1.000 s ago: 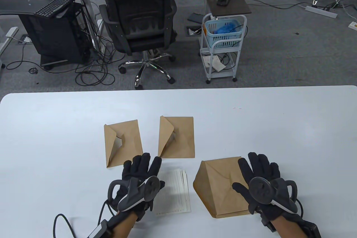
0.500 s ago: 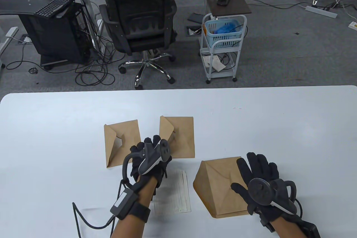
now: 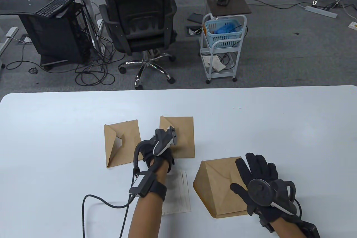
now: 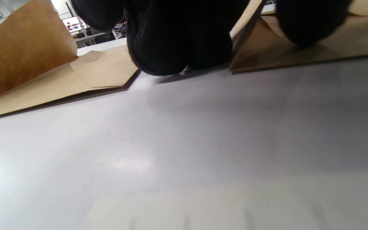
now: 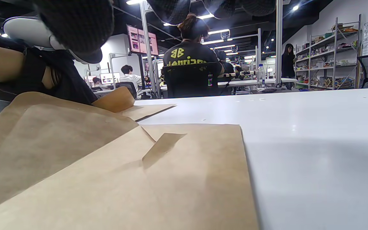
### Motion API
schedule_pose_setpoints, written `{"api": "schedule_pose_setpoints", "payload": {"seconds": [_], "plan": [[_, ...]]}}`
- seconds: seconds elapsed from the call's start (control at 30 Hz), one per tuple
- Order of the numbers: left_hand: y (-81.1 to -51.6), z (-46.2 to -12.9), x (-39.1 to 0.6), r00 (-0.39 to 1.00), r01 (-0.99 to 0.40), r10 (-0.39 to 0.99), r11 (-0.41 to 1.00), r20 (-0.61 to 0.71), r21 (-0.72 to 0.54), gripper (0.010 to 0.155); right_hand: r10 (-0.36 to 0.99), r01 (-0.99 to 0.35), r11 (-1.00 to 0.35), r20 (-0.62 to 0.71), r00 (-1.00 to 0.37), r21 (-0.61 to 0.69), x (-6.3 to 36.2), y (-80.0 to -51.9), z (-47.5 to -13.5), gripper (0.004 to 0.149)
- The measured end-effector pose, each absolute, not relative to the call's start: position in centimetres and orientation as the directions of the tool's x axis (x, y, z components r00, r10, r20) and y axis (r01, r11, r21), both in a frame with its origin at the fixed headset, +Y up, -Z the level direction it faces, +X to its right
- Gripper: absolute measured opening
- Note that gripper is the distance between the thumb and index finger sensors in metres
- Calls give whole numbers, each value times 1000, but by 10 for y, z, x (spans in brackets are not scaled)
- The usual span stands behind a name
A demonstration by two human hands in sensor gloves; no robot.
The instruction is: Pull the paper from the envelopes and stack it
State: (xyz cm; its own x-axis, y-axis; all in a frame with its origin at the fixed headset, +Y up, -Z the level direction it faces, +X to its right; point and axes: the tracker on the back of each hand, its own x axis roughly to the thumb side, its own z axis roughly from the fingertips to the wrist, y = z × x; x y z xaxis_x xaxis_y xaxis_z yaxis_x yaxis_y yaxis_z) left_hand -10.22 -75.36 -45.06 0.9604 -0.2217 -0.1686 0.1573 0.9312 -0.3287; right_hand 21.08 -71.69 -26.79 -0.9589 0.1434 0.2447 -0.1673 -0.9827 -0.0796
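Reaching forward, the left hand sits at the near-left corner of the middle envelope, wrist turned so the tracker faces sideways. In the left wrist view its gloved fingers come down between two envelopes, tips at the surface; whether they pinch anything or how far they are spread I cannot tell, since the glove hides it.

The right hand lies flat and spread, fingers wide, resting on the right half of the big envelope, which is puffed up with its flap to the left. It holds nothing, only presses down.

The left envelope lies just left of the left hand, flap open, a bit of white showing in its mouth. The two small envelopes lie side by side, apart, beyond the hands.

The paper stack lies on the surface between the two forearms, near the big envelope's left edge, partly covered by the left wrist. Its sheets are fanned slightly at the right edge. Neither hand touches it as far as I can see.
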Motion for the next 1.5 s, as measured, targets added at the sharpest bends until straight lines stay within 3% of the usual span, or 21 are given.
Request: {"api": "schedule_pose_setpoints", "payload": {"seconds": [0.17, 0.43, 0.73, 1.0, 1.17, 1.5], "plan": [[-752, -453, -108, 963, 136, -201, 936, -177, -324, 54, 143, -165, -984, 241, -960, -74, 210, -717, -269, 79], [-747, -452, -126, 981, -1, -58, 953, -185, -304, 51, 146, -168, -983, 236, -961, -75, 210, -717, -269, 78], [-735, -436, -147, 940, -328, 296, 921, -171, -208, 50, 149, -169, -983, 232, -961, -72, 209, -717, -268, 77], [-710, -408, -159, 784, -620, 615, 778, -80, -101, 50, 158, -180, -981, 230, -960, -76, 209, -718, -267, 77], [-698, -386, -169, 619, -783, 785, 615, -20, -90, 50, 146, -167, -984, 242, -959, -68, 206, -720, -266, 77], [-699, -339, -168, 480, -850, 869, 495, 120, -182, 50, 199, -219, -975, 268, -942, -45, 202, -722, -266, 78]]}}
